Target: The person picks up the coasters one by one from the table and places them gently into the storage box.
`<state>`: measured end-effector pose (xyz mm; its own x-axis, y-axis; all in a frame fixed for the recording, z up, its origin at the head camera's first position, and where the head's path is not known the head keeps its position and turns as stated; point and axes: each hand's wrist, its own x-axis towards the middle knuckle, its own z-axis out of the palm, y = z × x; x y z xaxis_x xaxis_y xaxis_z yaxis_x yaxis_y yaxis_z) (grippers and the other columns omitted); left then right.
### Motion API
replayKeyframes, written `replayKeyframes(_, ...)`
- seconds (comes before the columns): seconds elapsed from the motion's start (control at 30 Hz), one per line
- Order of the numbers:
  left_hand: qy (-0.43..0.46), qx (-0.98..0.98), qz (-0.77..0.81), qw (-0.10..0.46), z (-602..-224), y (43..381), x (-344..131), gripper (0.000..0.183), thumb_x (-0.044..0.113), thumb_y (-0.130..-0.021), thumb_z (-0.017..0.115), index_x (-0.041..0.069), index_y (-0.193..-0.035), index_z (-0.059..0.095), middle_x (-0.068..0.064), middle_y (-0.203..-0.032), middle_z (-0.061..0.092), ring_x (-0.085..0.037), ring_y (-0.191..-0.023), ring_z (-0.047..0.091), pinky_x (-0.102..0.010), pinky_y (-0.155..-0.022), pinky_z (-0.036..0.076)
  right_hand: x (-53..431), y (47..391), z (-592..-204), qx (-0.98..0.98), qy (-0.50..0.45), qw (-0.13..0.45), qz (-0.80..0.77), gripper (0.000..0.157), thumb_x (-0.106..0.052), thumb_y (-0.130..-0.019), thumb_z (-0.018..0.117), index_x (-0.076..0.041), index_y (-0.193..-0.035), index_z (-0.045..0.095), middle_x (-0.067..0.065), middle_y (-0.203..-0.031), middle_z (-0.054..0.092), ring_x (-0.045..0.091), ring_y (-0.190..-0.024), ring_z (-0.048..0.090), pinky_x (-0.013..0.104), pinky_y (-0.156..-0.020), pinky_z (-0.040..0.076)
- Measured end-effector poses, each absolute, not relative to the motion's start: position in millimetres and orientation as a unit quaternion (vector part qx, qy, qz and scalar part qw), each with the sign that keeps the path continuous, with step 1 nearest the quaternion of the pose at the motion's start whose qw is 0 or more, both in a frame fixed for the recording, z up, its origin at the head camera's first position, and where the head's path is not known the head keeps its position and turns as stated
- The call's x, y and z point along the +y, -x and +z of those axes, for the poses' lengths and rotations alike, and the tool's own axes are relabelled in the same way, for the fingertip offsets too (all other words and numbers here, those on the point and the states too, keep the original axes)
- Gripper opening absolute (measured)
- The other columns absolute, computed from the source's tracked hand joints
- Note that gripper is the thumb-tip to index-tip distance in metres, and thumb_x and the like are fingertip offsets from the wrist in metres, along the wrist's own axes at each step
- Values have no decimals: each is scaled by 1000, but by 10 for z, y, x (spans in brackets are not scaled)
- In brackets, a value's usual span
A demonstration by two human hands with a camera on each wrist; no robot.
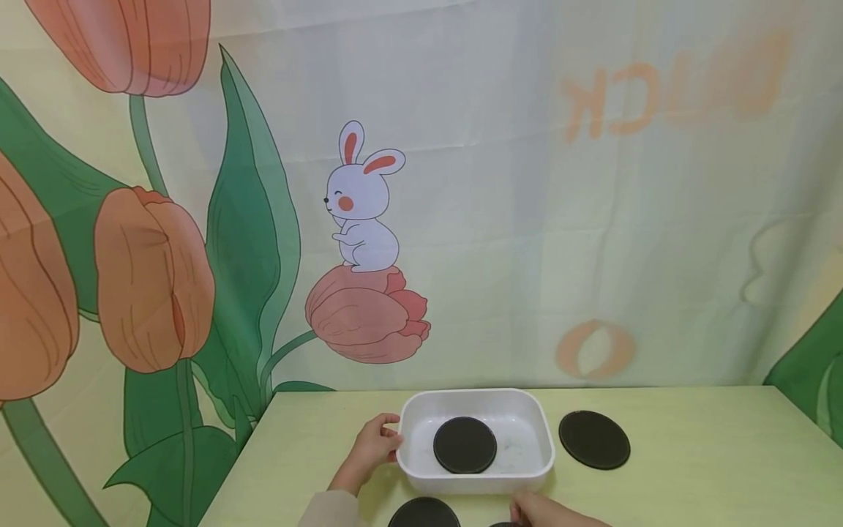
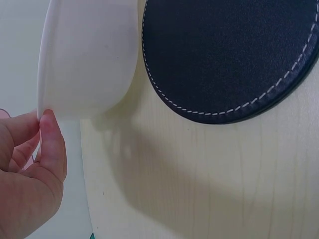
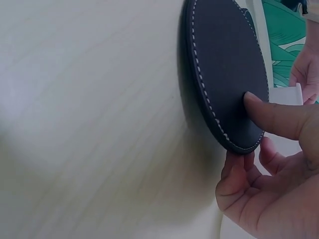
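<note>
A white rectangular basin (image 1: 477, 484) stands on the table, and a round black coaster (image 1: 465, 445) lies inside it. My left hand (image 1: 370, 452) is at the basin's left side. In the left wrist view its thumb and fingers pinch the basin's rim (image 2: 43, 79). Near the table's front, my right hand (image 1: 546, 511) pinches another black coaster (image 3: 227, 69), thumb on its face and fingers under its edge. White stitching runs round this coaster, which is tilted in the right wrist view. Only a sliver of it shows in the head view.
One more black coaster (image 1: 595, 439) lies on the table right of the basin. Another coaster (image 1: 424, 514) lies in front of the basin, partly cut off by the frame. Behind the pale wooden table (image 1: 698, 454) hangs a cloth (image 1: 487, 219) printed with tulips and a rabbit.
</note>
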<state>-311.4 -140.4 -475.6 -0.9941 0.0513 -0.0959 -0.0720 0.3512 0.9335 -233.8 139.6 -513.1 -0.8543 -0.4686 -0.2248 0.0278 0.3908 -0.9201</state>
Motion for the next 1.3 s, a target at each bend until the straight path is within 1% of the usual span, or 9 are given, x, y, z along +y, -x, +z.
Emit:
replayKeyframes(0.1, 10, 820, 570, 55, -4757, 3115, -1408, 37, -5, -82, 53, -6, -118, 45, -9, -81, 50, -17, -69, 51, -23, -55, 49, 1441, 2340, -5098, 801, 212, 216, -517, 4, 0, -75, 41, -1, -76, 45, -6, -60, 39, 2, -53, 35, 16, -50, 29)
replayKeyframes(0.17, 11, 819, 570, 56, -4762, 3117, -1412, 37, -5, -82, 53, -5, -118, 45, -9, -82, 50, -17, -69, 51, -23, -56, 49, 1475, 2336, -5058, 801, 262, 205, -497, 9, 3, -73, 46, 1, -81, 44, -6, -63, 39, 1, -56, 37, 15, -51, 30)
replayKeyframes(0.33, 9, 819, 571, 57, -4765, 3119, -1412, 38, -5, -82, 53, -5, -118, 45, -9, -82, 50, -16, -69, 51, -24, -56, 50, 1535, 2317, -4892, 786, 322, 207, -485, 17, 1, -73, 57, -1, -85, 45, -6, -64, 42, -2, -59, 42, 15, -53, 35)
replayKeyframes(0.43, 8, 820, 570, 56, -4764, 3117, -1410, 37, -5, -82, 53, -6, -118, 45, -9, -82, 50, -17, -69, 51, -24, -56, 50, 1559, 2314, -4789, 770, 354, 211, -487, 17, 8, -71, 50, 2, -87, 47, 1, -63, 43, -3, -62, 43, 13, -53, 35)
replayKeyframes(0.57, 6, 820, 570, 55, -4755, 3115, -1411, 37, -4, -82, 53, -6, -118, 45, -9, -81, 50, -17, -69, 51, -23, -55, 49, 1575, 2320, -4707, 759, 385, 208, -481, 31, 16, -61, 37, 4, -87, 48, 14, -63, 45, -4, -63, 43, 11, -53, 34)
replayKeyframes(0.7, 8, 821, 568, 55, -4756, 3118, -1410, 37, -4, -82, 53, -5, -118, 45, -8, -81, 49, -17, -69, 51, -22, -54, 49, 1576, 2330, -4673, 765, 377, 208, -479, 39, 18, -56, 30, 3, -86, 50, 7, -62, 46, -4, -60, 44, 11, -51, 36)
replayKeyframes(0.83, 8, 821, 567, 55, -4757, 3113, -1407, 37, -4, -82, 53, -5, -118, 45, -8, -80, 49, -16, -68, 50, -22, -54, 49, 1557, 2350, -4637, 764, 305, 245, -513, 39, 17, -56, 33, 3, -87, 51, -1, -67, 44, 3, -52, 42, 15, -42, 32)
replayKeyframes(1.0, 5, 822, 567, 55, -4753, 3110, -1408, 37, -4, -82, 53, -5, -118, 45, -8, -80, 50, -17, -68, 51, -23, -55, 49, 1524, 2380, -4573, 758, 222, 271, -551, 31, 14, -63, 41, 2, -89, 51, -1, -70, 44, 10, -52, 36, 18, -39, 30)
replayKeyframes(1.3, 4, 819, 571, 53, -4764, 3111, -1412, 36, -4, -82, 54, -5, -117, 46, -8, -80, 49, -15, -66, 50, -23, -54, 49, 1495, 2442, -4471, 752, 218, 252, -569, 28, 12, -66, 42, 3, -91, 51, 0, -73, 42, 12, -60, 40, 22, -44, 38)
